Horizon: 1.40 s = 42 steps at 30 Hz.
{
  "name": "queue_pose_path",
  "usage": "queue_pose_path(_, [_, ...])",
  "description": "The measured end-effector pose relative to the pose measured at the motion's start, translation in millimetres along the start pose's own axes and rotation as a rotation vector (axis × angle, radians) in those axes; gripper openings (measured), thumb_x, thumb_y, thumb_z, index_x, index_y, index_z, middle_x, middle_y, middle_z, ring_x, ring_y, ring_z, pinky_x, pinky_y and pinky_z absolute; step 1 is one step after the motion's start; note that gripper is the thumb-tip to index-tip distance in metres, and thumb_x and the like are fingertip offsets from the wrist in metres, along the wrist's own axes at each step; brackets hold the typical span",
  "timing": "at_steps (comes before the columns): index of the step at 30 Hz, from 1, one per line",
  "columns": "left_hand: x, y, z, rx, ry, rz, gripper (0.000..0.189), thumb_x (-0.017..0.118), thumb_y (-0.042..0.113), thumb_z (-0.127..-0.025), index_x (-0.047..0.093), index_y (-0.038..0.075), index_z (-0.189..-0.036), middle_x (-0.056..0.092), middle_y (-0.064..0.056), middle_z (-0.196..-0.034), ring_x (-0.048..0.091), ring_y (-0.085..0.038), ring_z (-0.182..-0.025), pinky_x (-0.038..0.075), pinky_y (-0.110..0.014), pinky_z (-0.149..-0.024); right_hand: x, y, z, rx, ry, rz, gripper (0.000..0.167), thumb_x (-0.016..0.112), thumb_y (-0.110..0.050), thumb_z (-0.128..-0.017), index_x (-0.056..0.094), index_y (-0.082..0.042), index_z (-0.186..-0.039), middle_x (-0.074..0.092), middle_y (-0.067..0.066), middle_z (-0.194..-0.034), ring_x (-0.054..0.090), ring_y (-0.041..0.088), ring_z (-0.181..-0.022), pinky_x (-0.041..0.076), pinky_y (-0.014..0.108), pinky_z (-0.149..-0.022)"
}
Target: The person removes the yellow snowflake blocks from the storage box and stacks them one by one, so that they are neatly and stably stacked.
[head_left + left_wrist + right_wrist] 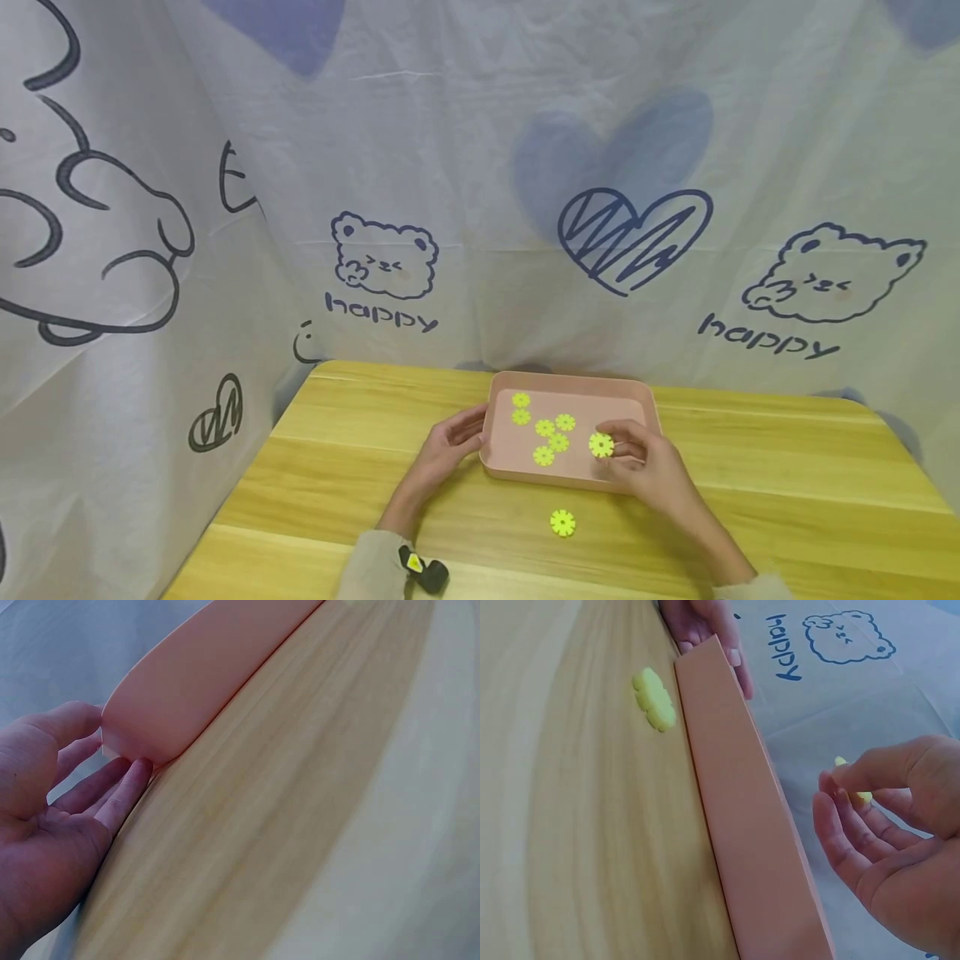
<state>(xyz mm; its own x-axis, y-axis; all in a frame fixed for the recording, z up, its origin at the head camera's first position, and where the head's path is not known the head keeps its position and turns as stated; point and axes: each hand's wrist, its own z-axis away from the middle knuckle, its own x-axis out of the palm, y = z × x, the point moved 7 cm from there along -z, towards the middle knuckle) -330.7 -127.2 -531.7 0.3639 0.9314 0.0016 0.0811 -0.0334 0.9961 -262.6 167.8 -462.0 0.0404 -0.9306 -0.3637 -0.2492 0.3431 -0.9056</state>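
A pink rectangular tray (570, 480) stands on the wooden table, with several yellow-green notched discs (544, 427) lying flat in its left and middle parts. My left hand (444, 450) touches the tray's left end from outside, fingers spread along its wall (172, 682). Over the tray's right part my right hand (652, 467) pinches one notched disc (601, 445) between thumb and fingertips. In the right wrist view that disc (862, 797) is mostly hidden by the fingers. Another notched disc (562, 523) lies on the table in front of the tray.
The wooden table (787, 475) extends to both sides of the tray. A white cloth (480, 150) printed with hearts and bears hangs behind the table and along the left side. A black device (426, 572) is strapped at the left wrist.
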Motion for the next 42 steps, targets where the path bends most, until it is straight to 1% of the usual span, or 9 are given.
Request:
queue_pose_path(2, [0.1, 0.2, -0.4, -0.002, -0.001, -0.001, 0.053, 0.06, 0.0, -0.102, 0.042, -0.005, -0.152, 0.044, -0.024, -0.155, 0.044, -0.039, -0.143, 0.045, -0.034, -0.111, 0.7, -1.6, 3.6, -0.023, 0.007, 0.007, 0.038, 0.079, 0.007, -0.084, 0.067, 0.002, -0.12, 0.069, 0.014, -0.109, 0.066, 0.017, -0.089, 0.06, 0.023, -0.078])
queue_pose_path(4, [0.4, 0.6, -0.6, 0.001, -0.004, -0.003, 0.053, 0.06, 0.0, -0.102, 0.042, -0.006, -0.152, 0.044, -0.024, -0.155, 0.043, -0.039, -0.143, 0.044, -0.034, -0.112, 1.4, -2.8, 7.4, -0.048, 0.016, 0.011, 0.038, 0.078, 0.009, -0.083, 0.068, 0.002, -0.119, 0.07, 0.013, -0.106, 0.065, 0.014, -0.087, 0.06, 0.023, -0.073])
queue_pose_path(10, [1.2, 2.2, -0.3, 0.003, -0.006, -0.008, 0.053, 0.059, 0.0, -0.103, 0.042, -0.006, -0.152, 0.043, -0.025, -0.155, 0.044, -0.039, -0.143, 0.044, -0.035, -0.112, 3.2, -6.5, 18.9, -0.173, 0.051, 0.057, 0.039, 0.074, 0.015, -0.08, 0.07, -0.005, -0.113, 0.067, 0.006, -0.102, 0.061, 0.013, -0.084, 0.057, 0.022, -0.063])
queue_pose_path(13, [1.4, 2.4, 0.7, 0.014, -0.009, -0.019, 0.053, 0.059, 0.0, -0.103, 0.041, -0.007, -0.152, 0.043, -0.026, -0.155, 0.044, -0.04, -0.142, 0.045, -0.035, -0.111, 3.4, -9.7, 23.6, -0.23, 0.071, 0.09, 0.043, 0.071, 0.018, -0.077, 0.071, -0.008, -0.111, 0.062, 0.003, -0.096, 0.059, 0.016, -0.083, 0.058, 0.024, -0.061])
queue_pose_path(16, [1.8, 2.9, 1.3, 0.021, -0.013, -0.025, 0.053, 0.059, 0.001, -0.103, 0.041, -0.007, -0.152, 0.042, -0.026, -0.155, 0.044, -0.04, -0.142, 0.045, -0.035, -0.111, 3.9, -12.4, 26.9, -0.263, 0.082, 0.113, 0.045, 0.075, 0.018, -0.075, 0.072, -0.008, -0.111, 0.06, 0.002, -0.092, 0.058, 0.017, -0.081, 0.057, 0.025, -0.06])
queue_pose_path(20, [2.3, 3.6, 1.2, 0.014, -0.013, -0.016, 0.053, 0.059, 0.002, -0.103, 0.041, -0.005, -0.152, 0.042, -0.025, -0.156, 0.044, -0.04, -0.143, 0.045, -0.035, -0.112, 6.1, -13.8, 30.4, -0.277, 0.071, 0.103, 0.044, 0.082, 0.013, -0.075, 0.071, -0.008, -0.112, 0.06, 0.001, -0.091, 0.058, 0.016, -0.08, 0.058, 0.025, -0.06])
queue_pose_path(25, [1.9, 2.2, -0.3, 0.002, -0.013, -0.007, 0.053, 0.06, 0.002, -0.103, 0.042, -0.004, -0.153, 0.043, -0.023, -0.156, 0.044, -0.038, -0.143, 0.044, -0.035, -0.112, 10.2, -14.1, 35.8, -0.291, 0.063, 0.106, 0.044, 0.085, 0.009, -0.075, 0.07, -0.008, -0.113, 0.06, 0.001, -0.092, 0.06, 0.018, -0.079, 0.057, 0.025, -0.058])
queue_pose_path(31, [1.0, 1.3, -1.2, -0.002, -0.004, -0.017, 0.053, 0.06, 0.001, -0.103, 0.042, -0.004, -0.153, 0.043, -0.022, -0.157, 0.044, -0.038, -0.143, 0.044, -0.036, -0.112, 16.7, -13.8, 41.3, -0.286, 0.068, 0.1, 0.044, 0.087, 0.006, -0.075, 0.07, -0.008, -0.112, 0.06, 0.0, -0.092, 0.06, 0.019, -0.077, 0.055, 0.024, -0.057])
queue_pose_path(42, [1.2, 2.4, 1.1, -0.01, 0.006, -0.003, 0.052, 0.06, 0.001, -0.103, 0.044, -0.002, -0.152, 0.045, -0.02, -0.156, 0.045, -0.036, -0.143, 0.044, -0.035, -0.112, 29.7, -8.7, 47.4, -0.339, 0.054, 0.101, 0.045, 0.088, 0.005, -0.074, 0.069, -0.008, -0.113, 0.063, 0.002, -0.091, 0.058, 0.021, -0.072, 0.053, 0.026, -0.053])
